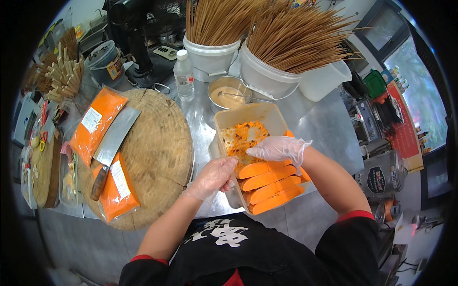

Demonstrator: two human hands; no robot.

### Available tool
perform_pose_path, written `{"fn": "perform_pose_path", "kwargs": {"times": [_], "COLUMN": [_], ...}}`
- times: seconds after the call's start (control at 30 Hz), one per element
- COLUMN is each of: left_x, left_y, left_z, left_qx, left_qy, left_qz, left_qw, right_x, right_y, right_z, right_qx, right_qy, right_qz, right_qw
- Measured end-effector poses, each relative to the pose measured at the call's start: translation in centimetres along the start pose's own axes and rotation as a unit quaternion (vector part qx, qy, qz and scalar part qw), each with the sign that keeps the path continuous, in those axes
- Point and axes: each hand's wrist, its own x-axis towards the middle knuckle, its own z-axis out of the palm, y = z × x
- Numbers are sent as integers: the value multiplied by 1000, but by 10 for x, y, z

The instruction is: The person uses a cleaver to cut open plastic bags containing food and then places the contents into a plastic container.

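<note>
A rectangular plastic container [282, 119] stands before me, with orange slices [273, 178] lined up in its near part and orange and dark crumbs [247, 134] over its bottom beyond them. My right hand [273, 148], in a clear plastic glove, reaches over the container, just beyond the slices; whether its hidden fingers hold anything I cannot tell. My left hand [218, 175], gloved likewise, is at the container's left wall with its fingers curled, and its grip is unclear. Behind the container a metal pot [214, 85] holds a tan liquid with a utensil in it.
On the left a round wooden chopping board [161, 143] carries a cleaver [120, 132] and two orange packets [96, 125] [120, 189]. A water bottle [184, 78] and white buckets [211, 59] [268, 75] of thin sticks stand at the back, beside a translucent jug [322, 82].
</note>
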Motion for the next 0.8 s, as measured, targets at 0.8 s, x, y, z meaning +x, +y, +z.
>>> {"fn": "perform_pose_path", "kwargs": {"times": [0.8], "left_x": [6], "left_y": [-45], "left_z": [23], "left_qx": [-80], "left_qy": [92], "left_qz": [149], "left_qw": [981], "right_x": [24], "right_y": [-6], "right_z": [31], "right_qx": [445], "right_qy": [-220], "right_qz": [113], "right_qw": [861]}}
